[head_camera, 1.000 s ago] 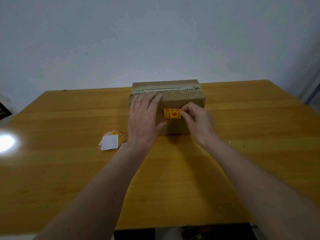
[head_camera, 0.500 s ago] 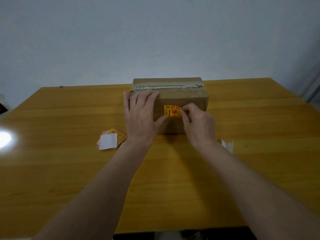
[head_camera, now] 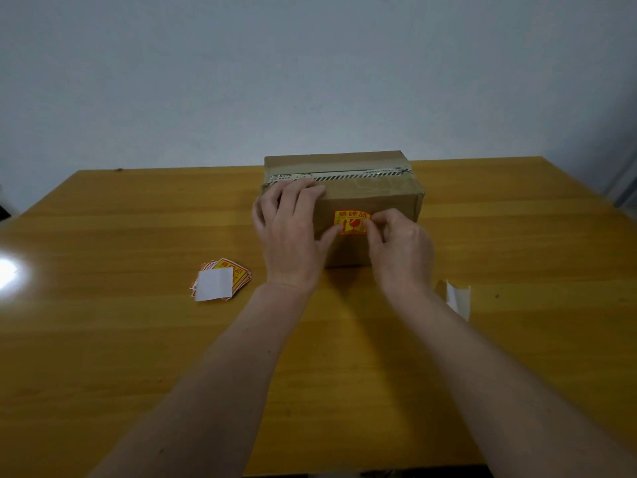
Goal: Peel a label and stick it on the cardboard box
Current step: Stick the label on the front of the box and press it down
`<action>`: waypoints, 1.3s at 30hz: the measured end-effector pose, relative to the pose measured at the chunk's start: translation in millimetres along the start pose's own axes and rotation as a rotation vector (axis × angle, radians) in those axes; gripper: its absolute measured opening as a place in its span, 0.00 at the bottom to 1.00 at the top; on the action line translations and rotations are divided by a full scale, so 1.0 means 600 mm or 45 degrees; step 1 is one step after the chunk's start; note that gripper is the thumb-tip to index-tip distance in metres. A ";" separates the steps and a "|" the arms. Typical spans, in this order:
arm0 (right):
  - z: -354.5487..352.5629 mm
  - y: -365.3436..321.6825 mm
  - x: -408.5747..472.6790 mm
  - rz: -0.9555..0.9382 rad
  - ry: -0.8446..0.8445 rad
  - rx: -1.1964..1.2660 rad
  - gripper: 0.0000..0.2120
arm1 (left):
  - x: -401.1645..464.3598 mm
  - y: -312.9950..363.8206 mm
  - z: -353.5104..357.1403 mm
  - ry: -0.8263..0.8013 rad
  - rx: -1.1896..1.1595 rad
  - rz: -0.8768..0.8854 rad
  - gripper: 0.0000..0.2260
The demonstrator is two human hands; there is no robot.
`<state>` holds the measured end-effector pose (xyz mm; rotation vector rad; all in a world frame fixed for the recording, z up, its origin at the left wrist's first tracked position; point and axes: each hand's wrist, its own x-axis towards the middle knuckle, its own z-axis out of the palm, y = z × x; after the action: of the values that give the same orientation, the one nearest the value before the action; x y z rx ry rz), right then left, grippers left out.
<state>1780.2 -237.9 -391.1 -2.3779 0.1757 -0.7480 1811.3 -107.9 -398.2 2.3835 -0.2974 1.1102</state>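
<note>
one yellow-and-red label, seemingly flat, on brown cardboard box

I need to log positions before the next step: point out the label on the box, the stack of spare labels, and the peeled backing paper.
label [head_camera: 351, 219], head view, on its yellow upper half.
stack of spare labels [head_camera: 238, 272], head view, on the top yellow label.
backing paper [head_camera: 459, 298], head view, on its white curled face.

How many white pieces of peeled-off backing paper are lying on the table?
2: one flat white backing sheet on the fanned stack of yellow-and-red labels, left of the brown cardboard box; one curled white backing strip right of the right forearm. More may be hidden.
</note>
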 end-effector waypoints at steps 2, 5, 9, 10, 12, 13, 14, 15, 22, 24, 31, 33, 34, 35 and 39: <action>0.001 -0.001 0.002 0.020 0.002 0.008 0.11 | 0.003 0.001 0.000 -0.001 0.004 -0.003 0.25; 0.001 -0.002 0.005 0.002 0.008 -0.015 0.11 | 0.008 -0.004 0.001 -0.002 -0.008 0.013 0.25; -0.005 -0.004 0.009 -0.049 -0.006 -0.073 0.11 | 0.012 -0.004 -0.002 -0.057 0.000 0.016 0.25; -0.005 -0.004 0.009 -0.056 -0.008 -0.095 0.11 | 0.013 -0.003 -0.003 -0.073 0.004 0.018 0.25; -0.005 -0.004 0.011 -0.074 0.006 -0.120 0.11 | 0.015 -0.002 -0.005 -0.107 0.006 0.016 0.25; -0.004 -0.005 0.011 -0.084 0.016 -0.122 0.11 | 0.015 -0.001 -0.006 -0.116 0.009 0.015 0.25; -0.004 -0.004 0.012 -0.096 0.025 -0.124 0.11 | 0.015 0.000 -0.006 -0.117 0.017 0.015 0.25; -0.004 -0.003 0.013 -0.108 0.032 -0.130 0.11 | 0.016 0.000 -0.006 -0.113 0.027 0.016 0.25; -0.015 0.003 0.027 -0.248 0.092 -0.295 0.15 | 0.020 0.000 -0.006 -0.123 0.082 0.015 0.26; -0.026 0.010 0.029 -0.143 0.068 -0.286 0.18 | 0.022 0.001 -0.007 -0.149 0.082 -0.002 0.28; 0.003 0.012 0.020 0.144 -0.196 -0.203 0.28 | 0.029 0.000 -0.006 -0.186 0.165 0.004 0.34; 0.007 0.016 0.025 0.164 -0.201 -0.189 0.28 | 0.031 0.000 -0.005 -0.179 0.174 -0.002 0.33; 0.008 0.020 0.028 0.170 -0.190 -0.197 0.28 | 0.033 0.000 -0.005 -0.177 0.178 -0.005 0.33; 0.008 0.026 0.029 0.184 -0.180 -0.209 0.28 | 0.034 -0.001 -0.004 -0.180 0.177 -0.010 0.32; -0.006 0.045 0.030 0.345 -0.129 -0.195 0.25 | 0.035 -0.003 -0.004 -0.191 0.166 -0.010 0.32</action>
<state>1794.7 -266.6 -397.2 -2.4613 0.5175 -0.5005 1823.6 -104.9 -381.5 2.5872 -0.2733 0.9760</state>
